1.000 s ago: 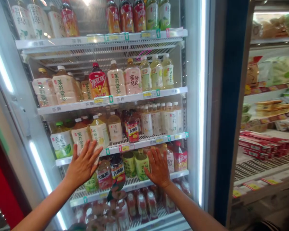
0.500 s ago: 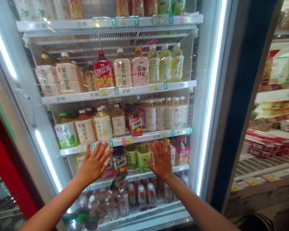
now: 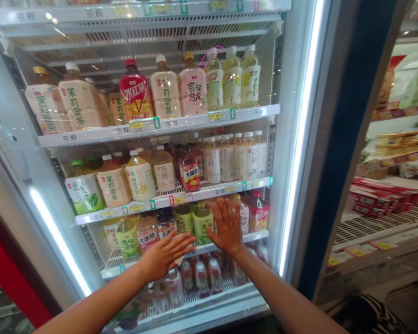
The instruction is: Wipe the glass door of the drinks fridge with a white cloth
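Note:
A glass door, marked by reflected lights, stands before shelves of bottled drinks. My left hand [image 3: 167, 255] lies flat with fingers outstretched toward the right, in front of the lower shelves. A small white edge [image 3: 179, 260] of something thin, perhaps paper or cloth, shows beneath its fingers; the rest is hidden. My right hand [image 3: 227, 226] is spread, palm toward the door, fingers upward, over the lower bottle row. Beside it is a green-labelled bottle [image 3: 202, 222]. Just above my left hand are a pink-labelled bottle [image 3: 148, 232] and a dark-labelled bottle [image 3: 166, 223].
Bottles with white labels [image 3: 212, 160] fill the middle shelf [image 3: 209, 191]. Larger bottles, one with a red label [image 3: 136, 95], stand above. A bright light strip [image 3: 301, 139] runs down the right side. Farther right, red boxes [image 3: 383, 197] lie on a wire rack [image 3: 362, 229].
My left hand has moved down and right, its fingers turning sideways, and the white edge has moved with it. My right hand stays spread, slightly higher and left. The view has shifted slightly.

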`<state>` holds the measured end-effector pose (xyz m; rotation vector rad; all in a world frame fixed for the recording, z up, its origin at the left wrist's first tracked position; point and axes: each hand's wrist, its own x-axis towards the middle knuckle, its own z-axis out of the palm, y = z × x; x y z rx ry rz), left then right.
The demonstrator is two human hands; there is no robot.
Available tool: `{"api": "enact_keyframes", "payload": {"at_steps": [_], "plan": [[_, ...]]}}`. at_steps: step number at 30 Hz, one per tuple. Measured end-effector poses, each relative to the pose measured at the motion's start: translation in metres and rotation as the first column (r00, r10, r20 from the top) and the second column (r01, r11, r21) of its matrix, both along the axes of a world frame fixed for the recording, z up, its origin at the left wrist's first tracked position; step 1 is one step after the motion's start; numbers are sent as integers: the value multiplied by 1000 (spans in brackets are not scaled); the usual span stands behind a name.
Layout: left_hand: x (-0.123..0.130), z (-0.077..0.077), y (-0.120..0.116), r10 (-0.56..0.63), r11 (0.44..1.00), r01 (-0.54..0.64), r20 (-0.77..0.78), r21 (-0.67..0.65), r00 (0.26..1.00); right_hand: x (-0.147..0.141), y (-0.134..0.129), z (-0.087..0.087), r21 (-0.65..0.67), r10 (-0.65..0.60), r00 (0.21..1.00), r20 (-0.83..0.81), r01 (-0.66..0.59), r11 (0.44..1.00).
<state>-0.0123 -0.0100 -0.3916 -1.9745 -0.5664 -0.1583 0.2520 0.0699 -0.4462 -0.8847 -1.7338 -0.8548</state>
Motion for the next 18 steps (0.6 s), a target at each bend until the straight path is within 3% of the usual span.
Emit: {"api": "enact_keyframes", "payload": {"at_steps": [2,5,7,9,11,13,15,18], "plan": [[4,12,2,21,1000,-21,17,0,1000,0,0,0,-5,2,1000,1,-2,1000],[11,52,11,147,984,-167,259,59,955,0,-1,0,-10,5,1000,0,-5,1000],[19,62,16,171,978,-201,328,57,929,0,0,-2,-26,0,1000,2,0,1000],[27,52,18,140,989,-148,241,14,960,1,2,-3,-41,-4,1000,4,4,999],[34,30,18,100,995,-97,165,-27,981,3,2,-2,-45,5,1000,2,-5,999],[39,12,17,76,997,-73,186,-21,980,4,-2,1,-47,33,999,-6,-34,998],[44,4,19,59,998,-64,243,14,968,1,-13,6,-74,82,996,-37,-84,994],[56,3,28,40,995,-68,336,70,941,-19,-41,15,-114,160,967,-197,-185,976]]}}
